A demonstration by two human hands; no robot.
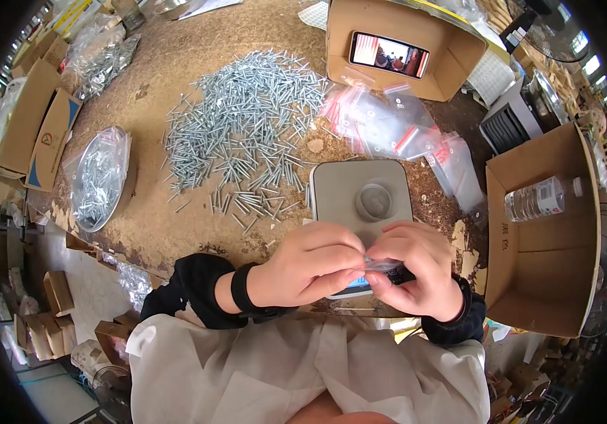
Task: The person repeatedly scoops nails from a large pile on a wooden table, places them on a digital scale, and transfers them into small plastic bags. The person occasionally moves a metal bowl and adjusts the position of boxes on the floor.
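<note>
Pinching a small clear plastic bag (384, 266) between the fingertips of my left hand (310, 260) and right hand (422, 267), above the front of the digital scale (335, 187), I might drop it if either grip slipped.

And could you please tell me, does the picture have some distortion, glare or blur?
Head view: strong fisheye bending toward a black rim; head view: the bright panes at upper right look washed out; head view: the clear bags show pale highlights; head view: the metal fasteners look fairly sharp, but the small item between the fingers is hard to make out.
</note>
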